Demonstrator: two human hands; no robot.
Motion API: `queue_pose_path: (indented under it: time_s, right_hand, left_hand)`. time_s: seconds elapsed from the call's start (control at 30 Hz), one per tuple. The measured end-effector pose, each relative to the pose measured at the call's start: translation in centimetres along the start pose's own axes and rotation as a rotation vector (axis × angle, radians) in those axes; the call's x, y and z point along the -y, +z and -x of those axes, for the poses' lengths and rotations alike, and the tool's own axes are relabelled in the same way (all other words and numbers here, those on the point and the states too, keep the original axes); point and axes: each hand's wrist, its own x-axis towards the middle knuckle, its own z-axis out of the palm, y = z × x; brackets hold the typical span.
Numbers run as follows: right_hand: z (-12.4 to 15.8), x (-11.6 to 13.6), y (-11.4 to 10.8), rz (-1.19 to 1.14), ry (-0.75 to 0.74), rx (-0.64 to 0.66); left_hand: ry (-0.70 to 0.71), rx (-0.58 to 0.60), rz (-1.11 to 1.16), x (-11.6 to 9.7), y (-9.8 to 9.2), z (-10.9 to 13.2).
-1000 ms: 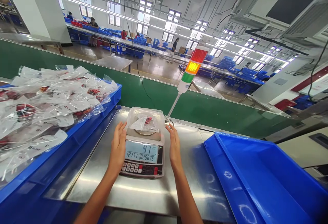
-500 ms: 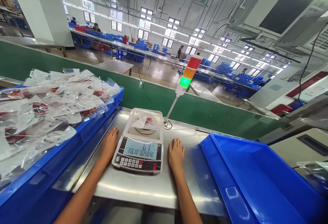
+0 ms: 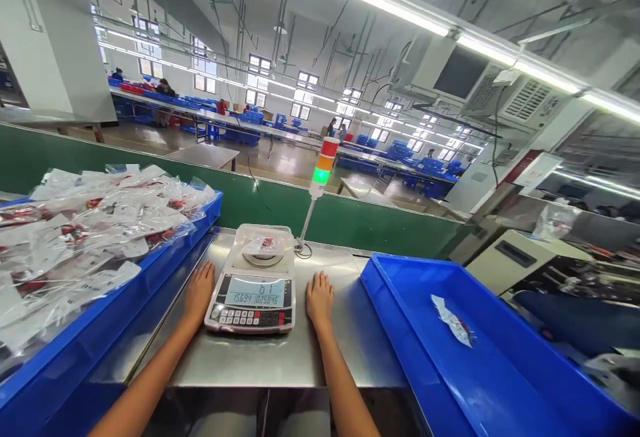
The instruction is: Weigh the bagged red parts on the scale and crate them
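Note:
My left hand [image 3: 199, 293] lies flat on the steel table [image 3: 280, 363], just left of a digital counting scale [image 3: 253, 303]. My right hand [image 3: 320, 300] lies flat to the scale's right, and neither hand touches it or holds anything. The scale's display reads 61. On its round pan, a small plastic packet [image 3: 263, 245] sits inside a clear cover. A heap of clear plastic packets [image 3: 100, 220] fills a blue tray [image 3: 120, 297] on my left. Another blue tray [image 3: 450, 350] on my right holds a single packet [image 3: 453, 320].
Behind the table runs a green panel [image 3: 250, 207] with a stack light [image 3: 323, 167] on a thin pole, showing green. A white machine [image 3: 520, 257] stands to the right. Far off, people [image 3: 165, 90] work at long benches with blue crates.
The view has swung up and left, showing more of the right tray. Both hands have moved from the scale's cover to the table. The reading has gone from 47 to 61.

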Motion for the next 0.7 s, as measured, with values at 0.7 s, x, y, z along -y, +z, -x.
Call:
queue_pose_path:
  time_s: [0.7]
  right_hand:
    - [0.8, -0.3, 0.3, -0.157, 0.005, -0.086]
  left_hand:
    - [0.091, 0.018, -0.136, 0.6, -0.1, -1.1]
